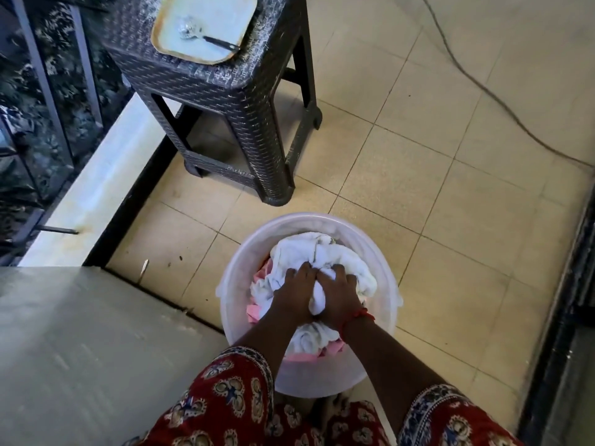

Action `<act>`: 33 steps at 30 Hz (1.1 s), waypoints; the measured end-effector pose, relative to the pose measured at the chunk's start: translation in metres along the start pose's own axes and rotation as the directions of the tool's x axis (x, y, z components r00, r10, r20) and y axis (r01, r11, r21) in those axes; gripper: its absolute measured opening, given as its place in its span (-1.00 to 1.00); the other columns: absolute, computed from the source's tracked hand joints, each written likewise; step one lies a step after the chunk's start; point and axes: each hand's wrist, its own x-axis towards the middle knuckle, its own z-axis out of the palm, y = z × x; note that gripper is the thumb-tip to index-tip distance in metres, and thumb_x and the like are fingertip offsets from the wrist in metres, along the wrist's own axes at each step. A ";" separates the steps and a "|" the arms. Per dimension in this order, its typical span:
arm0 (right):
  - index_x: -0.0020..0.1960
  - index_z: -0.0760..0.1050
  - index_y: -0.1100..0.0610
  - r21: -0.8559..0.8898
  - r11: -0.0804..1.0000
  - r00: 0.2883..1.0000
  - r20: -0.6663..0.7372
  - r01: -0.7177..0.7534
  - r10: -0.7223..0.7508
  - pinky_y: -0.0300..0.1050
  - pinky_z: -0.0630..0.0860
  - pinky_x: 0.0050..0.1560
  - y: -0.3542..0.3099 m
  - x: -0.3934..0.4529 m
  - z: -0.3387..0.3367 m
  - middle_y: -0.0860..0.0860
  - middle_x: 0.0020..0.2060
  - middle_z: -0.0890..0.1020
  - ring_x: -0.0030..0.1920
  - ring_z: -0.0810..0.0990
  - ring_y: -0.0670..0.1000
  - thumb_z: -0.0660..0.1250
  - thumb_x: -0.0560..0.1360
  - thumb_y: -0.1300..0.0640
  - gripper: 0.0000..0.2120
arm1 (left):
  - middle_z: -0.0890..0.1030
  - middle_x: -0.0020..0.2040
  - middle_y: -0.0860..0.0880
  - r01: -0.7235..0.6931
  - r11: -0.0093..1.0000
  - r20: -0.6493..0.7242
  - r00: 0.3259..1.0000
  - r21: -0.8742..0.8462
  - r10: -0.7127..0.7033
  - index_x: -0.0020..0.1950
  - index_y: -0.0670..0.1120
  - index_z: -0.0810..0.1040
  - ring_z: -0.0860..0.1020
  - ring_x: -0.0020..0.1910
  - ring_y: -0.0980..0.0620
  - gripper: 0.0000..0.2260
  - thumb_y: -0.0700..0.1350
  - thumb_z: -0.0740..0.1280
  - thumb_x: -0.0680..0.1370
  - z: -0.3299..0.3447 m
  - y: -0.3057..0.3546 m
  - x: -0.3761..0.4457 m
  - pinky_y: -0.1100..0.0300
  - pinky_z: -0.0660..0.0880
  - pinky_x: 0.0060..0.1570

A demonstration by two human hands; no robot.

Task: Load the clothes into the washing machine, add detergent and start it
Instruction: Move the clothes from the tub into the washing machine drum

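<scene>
A white plastic tub [238, 272] stands on the tiled floor just in front of me. It holds a heap of white cloth [325, 252] with pink cloth [254, 312] underneath. Both my hands are pressed into the heap. My left hand [296, 292] grips the white cloth near its middle, and my right hand [341, 292], with a red thread at the wrist, clutches a bunched fold beside it. The washing machine's pale top surface [80, 349] fills the lower left; its opening is not in view.
A dark woven-pattern stool [225, 85] stands beyond the tub, carrying a tray [206, 24] with a metal spoon. A cable [476, 78] runs across the floor at the right. A railing and ledge [96, 188] lie at the left, a dark door frame [563, 300] at the right.
</scene>
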 end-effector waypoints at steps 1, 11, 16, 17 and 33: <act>0.14 0.53 0.06 0.012 1.000 1.000 0.015 -0.010 0.010 0.12 0.53 -0.17 -0.002 -0.002 -0.005 0.01 -0.05 0.64 -0.01 0.55 0.24 0.47 0.17 -0.08 -0.43 | 0.24 0.50 -0.17 0.008 1.000 0.029 1.000 -0.020 -0.007 0.52 -0.20 0.13 0.14 0.52 -0.13 -0.28 -0.01 0.36 0.46 -0.004 0.001 -0.002 0.02 0.07 0.46; 0.43 0.25 -0.11 0.186 0.966 0.975 0.158 -0.182 0.154 0.07 0.27 0.29 -0.061 -0.071 -0.146 0.09 0.38 0.26 0.29 0.30 0.24 0.26 0.29 -0.20 -0.29 | 0.46 0.30 -0.20 0.156 0.959 0.010 0.987 -0.236 -0.158 0.40 -0.20 0.32 0.47 0.26 -0.19 -0.47 -0.06 0.33 0.47 -0.142 0.069 -0.109 -0.01 0.42 0.25; 0.45 0.17 -0.10 0.090 0.991 0.992 0.092 -0.098 0.090 0.10 0.25 0.33 -0.105 -0.116 -0.252 0.00 0.41 0.31 0.39 0.16 0.17 0.25 0.31 -0.21 -0.27 | 0.55 0.15 -0.16 0.178 0.940 -0.061 0.977 -0.292 -0.204 0.29 -0.12 0.38 0.56 0.08 -0.16 -0.47 -0.08 0.47 0.38 -0.241 0.114 -0.182 0.03 0.52 0.06; 0.44 0.19 -0.08 0.075 0.994 0.994 0.071 -0.084 0.079 0.06 0.26 0.31 -0.116 -0.127 -0.279 0.00 0.39 0.31 0.37 0.17 0.15 0.31 0.34 -0.14 -0.29 | 0.55 0.14 -0.16 0.168 0.946 -0.078 0.977 -0.278 -0.196 0.28 -0.12 0.38 0.56 0.08 -0.16 -0.48 -0.09 0.47 0.38 -0.261 0.121 -0.197 0.04 0.52 0.06; 0.33 0.30 -0.14 0.025 0.991 0.952 -0.280 0.134 -0.122 -0.05 0.37 0.23 -0.265 -0.265 -0.585 0.05 0.25 0.24 0.16 0.38 0.22 0.36 0.28 0.06 -0.37 | 0.56 0.19 0.00 0.068 0.996 -0.603 0.792 -0.063 -0.092 0.31 -0.02 0.40 0.56 0.17 0.01 -0.35 0.12 0.43 0.26 -0.507 0.211 -0.410 0.17 0.48 0.14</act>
